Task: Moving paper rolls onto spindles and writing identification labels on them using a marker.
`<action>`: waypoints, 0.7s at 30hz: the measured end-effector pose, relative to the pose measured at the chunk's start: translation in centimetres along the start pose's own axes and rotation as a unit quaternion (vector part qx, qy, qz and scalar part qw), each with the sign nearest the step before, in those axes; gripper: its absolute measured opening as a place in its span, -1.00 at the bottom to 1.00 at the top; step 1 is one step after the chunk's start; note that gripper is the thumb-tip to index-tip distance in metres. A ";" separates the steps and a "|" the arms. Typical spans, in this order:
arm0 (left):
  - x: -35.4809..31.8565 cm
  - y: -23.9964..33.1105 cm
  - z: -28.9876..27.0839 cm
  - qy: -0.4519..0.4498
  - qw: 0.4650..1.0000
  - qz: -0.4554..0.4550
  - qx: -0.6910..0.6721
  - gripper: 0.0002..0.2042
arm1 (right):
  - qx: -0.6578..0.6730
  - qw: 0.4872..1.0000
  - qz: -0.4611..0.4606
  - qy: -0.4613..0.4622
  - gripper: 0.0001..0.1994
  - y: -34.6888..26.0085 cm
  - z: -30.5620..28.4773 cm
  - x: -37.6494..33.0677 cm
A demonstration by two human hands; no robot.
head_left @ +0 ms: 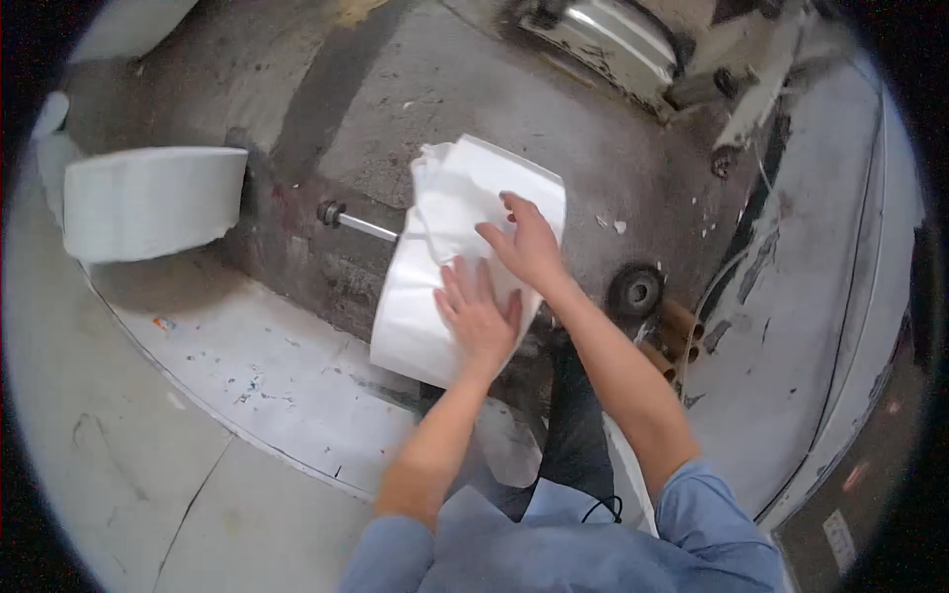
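Note:
A large white roll of thin sheet material (415, 306) lies across the middle of the head view, its upper end slightly crumpled at the left. My left hand (481, 324) rests on the roll's near side with its fingers spread. Farther up and to the right, my right hand (530, 249) is over the white sheet, thumb and fingers apart; whether its fingertips touch the sheet I cannot tell. Neither hand grips anything. A shiny metal bar (368, 226) with a dark collar (330, 211) sticks out from the roll's left side.
Another thick white roll (153, 203) stands at the left. A dark wheel-like disc (636, 290) and several brown cardboard tubes (682, 324) lie right of my right forearm. A machine with a shiny metal cylinder (633, 38) is at the far side, beyond the stained floor (435, 79).

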State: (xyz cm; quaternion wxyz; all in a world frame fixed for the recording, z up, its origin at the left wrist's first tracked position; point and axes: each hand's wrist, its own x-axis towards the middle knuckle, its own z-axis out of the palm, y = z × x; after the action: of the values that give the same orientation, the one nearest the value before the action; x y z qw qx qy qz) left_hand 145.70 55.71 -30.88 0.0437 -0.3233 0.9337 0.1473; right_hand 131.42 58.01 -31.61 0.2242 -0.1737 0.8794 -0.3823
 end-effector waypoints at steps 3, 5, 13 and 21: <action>-0.2 -1.3 -1.5 -0.030 0.993 -0.009 -0.117 -0.35 | -0.166 0.984 0.046 -0.046 -0.30 -3.3 4.0 4.8; -0.2 -2.4 -2.8 -0.104 0.981 0.018 -0.166 -0.38 | -0.144 0.980 0.085 -0.107 -0.34 -4.2 5.2 7.5; 4.8 -9.9 -5.7 0.094 0.966 -0.080 -0.226 -0.35 | 0.358 0.881 0.299 -0.077 -0.61 -4.5 4.8 8.8; 7.3 -9.5 -3.1 -0.012 0.966 -0.106 -0.235 -0.33 | 0.530 0.821 0.182 -0.105 -0.56 -6.5 -6.4 15.5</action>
State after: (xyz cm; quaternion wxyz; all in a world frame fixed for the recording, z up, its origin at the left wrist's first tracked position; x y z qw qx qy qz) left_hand 145.81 43.36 -31.57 -0.0072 -0.4202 0.8328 0.3604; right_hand 115.89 50.23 -26.95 0.4378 0.0962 0.5277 -0.7215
